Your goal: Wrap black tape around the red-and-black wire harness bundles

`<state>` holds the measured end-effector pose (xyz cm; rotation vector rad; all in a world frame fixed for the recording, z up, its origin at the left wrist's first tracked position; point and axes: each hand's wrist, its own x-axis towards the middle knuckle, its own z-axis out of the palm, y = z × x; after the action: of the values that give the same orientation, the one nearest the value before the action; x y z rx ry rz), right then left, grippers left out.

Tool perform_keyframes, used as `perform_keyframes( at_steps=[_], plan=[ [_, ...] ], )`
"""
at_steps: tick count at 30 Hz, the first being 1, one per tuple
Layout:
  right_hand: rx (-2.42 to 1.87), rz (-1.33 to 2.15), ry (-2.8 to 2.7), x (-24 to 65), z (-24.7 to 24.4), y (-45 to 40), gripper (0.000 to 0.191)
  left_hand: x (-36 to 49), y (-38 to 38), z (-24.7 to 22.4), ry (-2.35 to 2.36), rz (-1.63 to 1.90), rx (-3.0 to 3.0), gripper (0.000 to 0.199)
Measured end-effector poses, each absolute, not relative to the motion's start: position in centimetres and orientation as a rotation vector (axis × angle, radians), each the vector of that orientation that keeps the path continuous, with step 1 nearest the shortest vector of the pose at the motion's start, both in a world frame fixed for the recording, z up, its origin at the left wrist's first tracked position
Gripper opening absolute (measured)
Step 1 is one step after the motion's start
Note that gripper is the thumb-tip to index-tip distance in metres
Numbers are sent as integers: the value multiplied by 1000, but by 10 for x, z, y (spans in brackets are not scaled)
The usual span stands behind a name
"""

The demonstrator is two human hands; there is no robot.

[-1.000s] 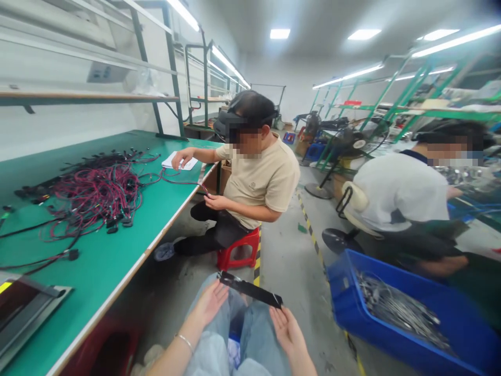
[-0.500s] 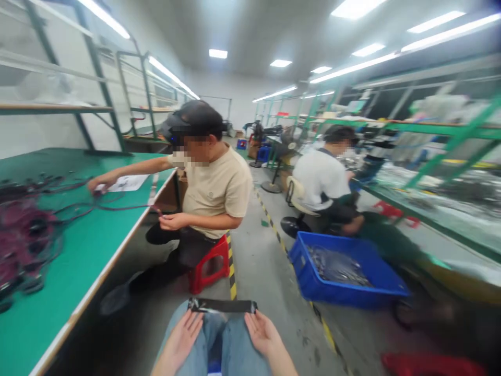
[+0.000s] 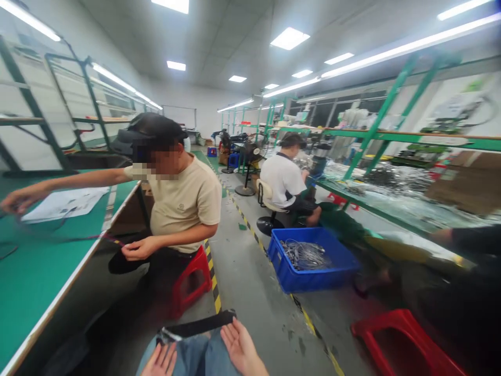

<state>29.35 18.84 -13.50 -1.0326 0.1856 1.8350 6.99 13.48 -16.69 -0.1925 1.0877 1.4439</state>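
A flat black strip (image 3: 203, 325), possibly a strap, stretches across the knees of my blue jeans (image 3: 198, 355), with a shiny, clear-looking patch near its left end. My left hand (image 3: 161, 360) rests palm up just below that left end, fingers stretched out. Beside the right end of the strip is my right hand (image 3: 239, 344), also palm up with its fingers extended. Its fingertips reach the strip's edge; whether they touch it I cannot tell. Neither palm holds anything.
On my left, a co-worker on a red stool (image 3: 193, 284) handles a thin cable at a green-topped bench (image 3: 50, 282). A blue bin (image 3: 282, 271) of cables stands on the floor ahead right. Another red stool (image 3: 391, 318) is at right. Another person sits farther off.
My view has turned to the right, so the bench and people appear farther left. The black strip now looks tilted, its right end higher. Both hands stay open beside it.
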Motion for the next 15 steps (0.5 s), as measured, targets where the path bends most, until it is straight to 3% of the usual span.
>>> perform_keyframes(
  at_steps=[5,15],
  plan=[
    [-1008,1913,46,302,-148,184,7,77,129,-154,939,1474,-226,8],
    [-1143,2056,-79,319,-189,205,6,85,123,-139,855,1539,-258,13]
  ],
)
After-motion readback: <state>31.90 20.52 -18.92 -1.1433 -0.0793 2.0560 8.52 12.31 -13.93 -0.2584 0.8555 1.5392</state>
